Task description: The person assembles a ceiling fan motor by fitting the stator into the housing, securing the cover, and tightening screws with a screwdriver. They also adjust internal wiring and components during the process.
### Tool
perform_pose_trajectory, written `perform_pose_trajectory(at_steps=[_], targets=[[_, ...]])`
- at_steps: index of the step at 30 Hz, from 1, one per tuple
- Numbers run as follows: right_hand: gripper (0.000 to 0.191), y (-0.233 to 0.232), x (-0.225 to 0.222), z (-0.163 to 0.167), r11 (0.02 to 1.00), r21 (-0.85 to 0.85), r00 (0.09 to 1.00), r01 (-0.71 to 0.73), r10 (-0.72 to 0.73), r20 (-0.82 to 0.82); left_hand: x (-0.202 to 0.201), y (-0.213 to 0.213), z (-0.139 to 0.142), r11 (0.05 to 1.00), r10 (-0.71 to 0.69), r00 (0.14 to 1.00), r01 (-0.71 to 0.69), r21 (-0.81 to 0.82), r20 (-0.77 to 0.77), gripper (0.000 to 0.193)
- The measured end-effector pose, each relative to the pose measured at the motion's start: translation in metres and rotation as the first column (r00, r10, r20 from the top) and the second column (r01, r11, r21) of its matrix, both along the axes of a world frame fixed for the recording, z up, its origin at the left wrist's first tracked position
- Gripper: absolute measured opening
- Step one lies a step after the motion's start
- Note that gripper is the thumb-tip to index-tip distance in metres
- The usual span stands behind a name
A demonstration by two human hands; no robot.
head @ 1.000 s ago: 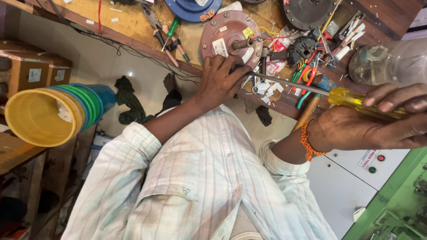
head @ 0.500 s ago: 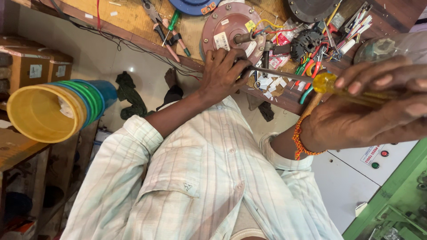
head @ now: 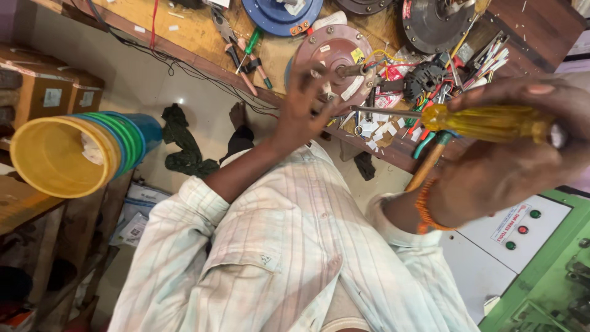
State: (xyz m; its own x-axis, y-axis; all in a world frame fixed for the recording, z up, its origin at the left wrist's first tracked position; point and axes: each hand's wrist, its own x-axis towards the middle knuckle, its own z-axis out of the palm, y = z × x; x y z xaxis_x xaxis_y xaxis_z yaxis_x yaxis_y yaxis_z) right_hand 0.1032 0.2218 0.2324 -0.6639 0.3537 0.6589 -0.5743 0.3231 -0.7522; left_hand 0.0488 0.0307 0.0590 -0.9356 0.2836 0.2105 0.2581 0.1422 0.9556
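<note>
Now left hand [head: 304,107] on motor housing [head: 335,58] — right hand [head: 522,160] grips screwdriver [head: 473,121].

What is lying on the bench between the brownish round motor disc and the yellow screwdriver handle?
In the head view, between the motor disc and the screwdriver handle runs the screwdriver's own metal shaft, above a clutter of small white pieces and coloured wires.

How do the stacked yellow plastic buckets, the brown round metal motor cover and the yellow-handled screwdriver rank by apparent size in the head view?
1. Stacked yellow plastic buckets
2. Brown round metal motor cover
3. Yellow-handled screwdriver, though nearness to the camera inflates it.
</note>
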Motion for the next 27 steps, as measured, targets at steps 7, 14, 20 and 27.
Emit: perform_pose_trajectory(at_steps=[7, 14, 20, 27], targets=[[0.025, 0.039, -0.032, 0.019, 0.877, -0.042, 0.876, -0.479, 0.481, 0.037, -0.098, -0.013, 0.01, 0.869, -0.471, 0.76, 0.311, -0.385, -0.448, 0.076], [0.025, 0.052, -0.1, 0.001, -0.173, 0.137, -0.191, -0.975, 0.972, -0.136, -0.134, 0.023, -0.004, 0.69, -0.697, 0.563, 0.357, -0.63, -0.444, 0.072], [0.027, 0.073, -0.033, -0.068, 0.538, -0.13, 0.538, -0.833, 0.731, -0.42, -0.139, 0.023, -0.017, 0.685, -0.685, 0.595, 0.33, -0.649, -0.421, 0.086], [0.031, 0.141, 0.113, -0.161, 0.854, -0.514, 0.975, -0.08, -0.039, -0.218, -0.145, 0.019, -0.011, 0.689, -0.679, 0.614, 0.343, -0.638, -0.403, 0.078]])
